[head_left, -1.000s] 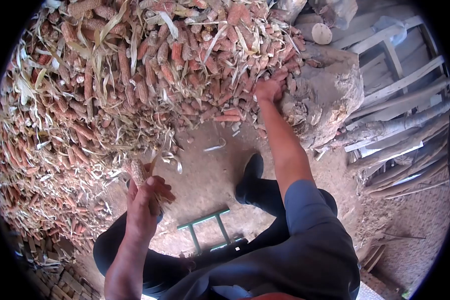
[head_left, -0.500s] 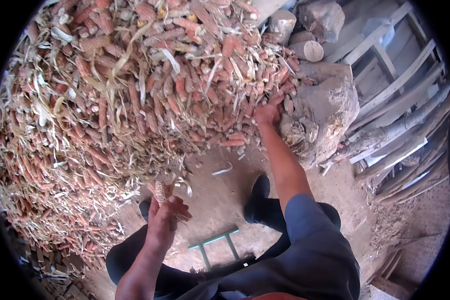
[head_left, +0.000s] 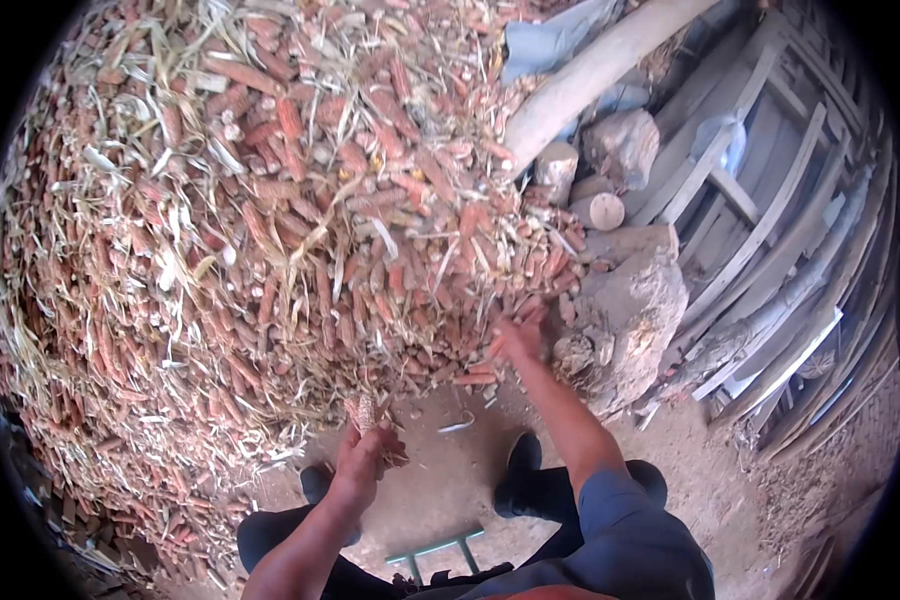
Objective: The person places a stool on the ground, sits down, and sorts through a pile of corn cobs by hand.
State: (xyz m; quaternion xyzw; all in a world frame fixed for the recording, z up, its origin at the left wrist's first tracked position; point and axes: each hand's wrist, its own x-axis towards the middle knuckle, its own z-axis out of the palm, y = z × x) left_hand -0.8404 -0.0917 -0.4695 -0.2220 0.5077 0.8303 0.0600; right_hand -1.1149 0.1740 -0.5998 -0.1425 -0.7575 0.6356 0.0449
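My left hand (head_left: pixel 362 462) is closed around a few corn cobs (head_left: pixel 366 412), held low over the dirt floor at the near edge of the heap. At the right end of the heap, my right hand (head_left: pixel 517 340) reaches down among reddish cobs, its fingers apart and touching them; whether a cob is between the fingers is too small to tell. The big pile of corn cobs (head_left: pixel 270 220), mixed with dry husks, fills the left and upper part of the view. Just right of my right hand is a large pale block (head_left: pixel 630 310).
Cut logs (head_left: pixel 606 211) and a long pale beam (head_left: pixel 590 80) lie behind the block. Wooden frames and poles (head_left: pixel 760 200) lean at the right. A green metal frame (head_left: pixel 435 548) stands between my legs on the dirt floor (head_left: pixel 440 460).
The view has tilted up and turned, so the heap and both hands sit lower in it. My left hand still holds its cobs; my right hand stays at the heap's right edge.
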